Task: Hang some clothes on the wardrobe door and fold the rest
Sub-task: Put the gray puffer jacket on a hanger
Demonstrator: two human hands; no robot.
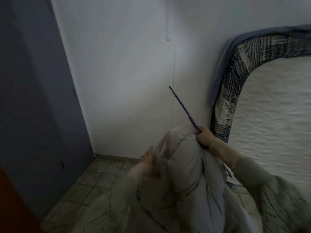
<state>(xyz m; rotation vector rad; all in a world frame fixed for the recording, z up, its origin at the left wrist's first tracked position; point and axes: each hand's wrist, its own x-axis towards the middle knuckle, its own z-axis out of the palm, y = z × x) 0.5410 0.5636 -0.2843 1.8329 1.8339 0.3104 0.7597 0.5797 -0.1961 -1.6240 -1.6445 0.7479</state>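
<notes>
Right hand (204, 136) clenched on a purple hanger (185, 109) and the puffy jacket (183, 167) — hanger arm rising above the fist; left hand (149, 159) relaxed, fingers straight against the jacket's side

Open air is lying ahead of my hands up to the white wall (126, 73). A grey wardrobe door (33, 89) is closing off the left, a mattress (272, 106) is leaning close on my right, and the puffy jacket (185, 165) is filling the space between my arms.

Bunched pale puffer jacket (185, 169), perhaps hangered.
</notes>
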